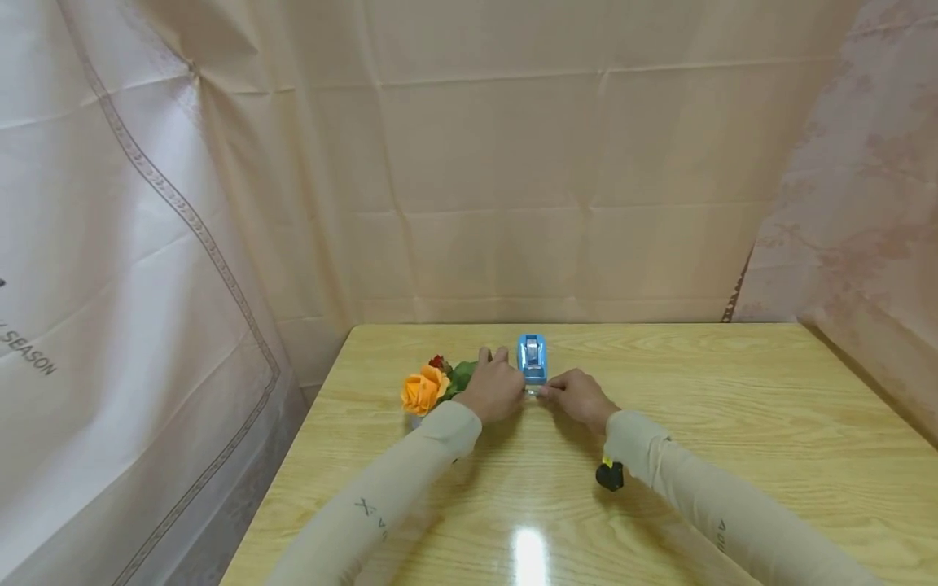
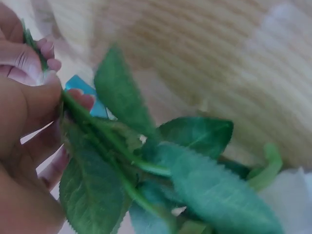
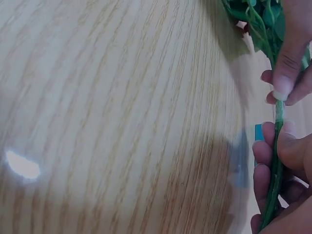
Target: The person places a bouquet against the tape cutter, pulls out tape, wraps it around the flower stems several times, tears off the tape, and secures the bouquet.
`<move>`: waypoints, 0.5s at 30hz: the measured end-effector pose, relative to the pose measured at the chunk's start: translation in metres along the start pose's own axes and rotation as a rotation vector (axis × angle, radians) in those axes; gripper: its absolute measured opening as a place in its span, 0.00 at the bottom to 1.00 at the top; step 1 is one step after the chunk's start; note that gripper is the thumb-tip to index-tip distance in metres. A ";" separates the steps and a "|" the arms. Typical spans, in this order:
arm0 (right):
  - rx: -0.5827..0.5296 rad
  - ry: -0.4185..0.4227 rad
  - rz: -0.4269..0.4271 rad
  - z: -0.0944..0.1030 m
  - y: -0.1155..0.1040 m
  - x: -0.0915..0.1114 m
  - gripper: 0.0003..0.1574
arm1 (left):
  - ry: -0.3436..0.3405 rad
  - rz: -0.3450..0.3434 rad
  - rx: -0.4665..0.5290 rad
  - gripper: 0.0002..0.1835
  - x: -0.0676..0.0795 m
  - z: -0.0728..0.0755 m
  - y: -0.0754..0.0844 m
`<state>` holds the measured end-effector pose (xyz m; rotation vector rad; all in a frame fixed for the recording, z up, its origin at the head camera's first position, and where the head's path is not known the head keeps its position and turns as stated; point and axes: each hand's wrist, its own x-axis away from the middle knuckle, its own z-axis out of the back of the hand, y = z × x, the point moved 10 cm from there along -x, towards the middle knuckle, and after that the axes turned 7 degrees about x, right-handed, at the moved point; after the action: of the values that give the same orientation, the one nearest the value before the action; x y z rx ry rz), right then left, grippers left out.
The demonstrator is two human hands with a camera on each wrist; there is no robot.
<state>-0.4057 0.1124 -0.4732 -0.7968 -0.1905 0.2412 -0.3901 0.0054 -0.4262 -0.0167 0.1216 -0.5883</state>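
Observation:
My left hand [image 1: 494, 391] pinches a bundle of green flower stems [image 2: 119, 139] just below the leaves [image 2: 209, 180]. An orange rose [image 1: 425, 391] and a smaller red rose [image 1: 437, 361] stick out to its left in the head view. Lower down the stems, my right hand [image 1: 582, 397] grips the bundle between thumb and curled fingers. Between the two hands, a shiny clear band of tape [image 3: 279, 111] lies around the stems. Right behind the hands stands a blue tape dispenser [image 1: 532, 358], partly hidden by fingers in both wrist views.
On the wooden table [image 1: 733, 407], a small black and yellow object [image 1: 610, 474] sits beside the right sleeve, partly covered by it. Beige cloth [image 1: 498, 163] hangs behind the table's far edge, with more cloth at both sides.

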 end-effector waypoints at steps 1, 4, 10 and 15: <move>0.002 0.006 0.001 0.001 0.000 0.000 0.13 | -0.014 0.007 0.012 0.15 -0.001 0.000 -0.001; 0.017 0.022 0.006 0.003 -0.001 -0.001 0.13 | -0.058 0.017 0.019 0.15 -0.002 0.000 -0.003; 0.033 0.052 0.005 0.005 -0.004 0.001 0.12 | -0.120 -0.015 -0.026 0.13 -0.002 -0.002 -0.003; 0.050 0.078 -0.003 0.007 -0.005 0.002 0.13 | -0.125 -0.023 0.017 0.12 -0.003 -0.005 -0.006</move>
<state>-0.4046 0.1141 -0.4643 -0.7548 -0.1121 0.2114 -0.3967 0.0026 -0.4305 -0.0381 -0.0046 -0.6096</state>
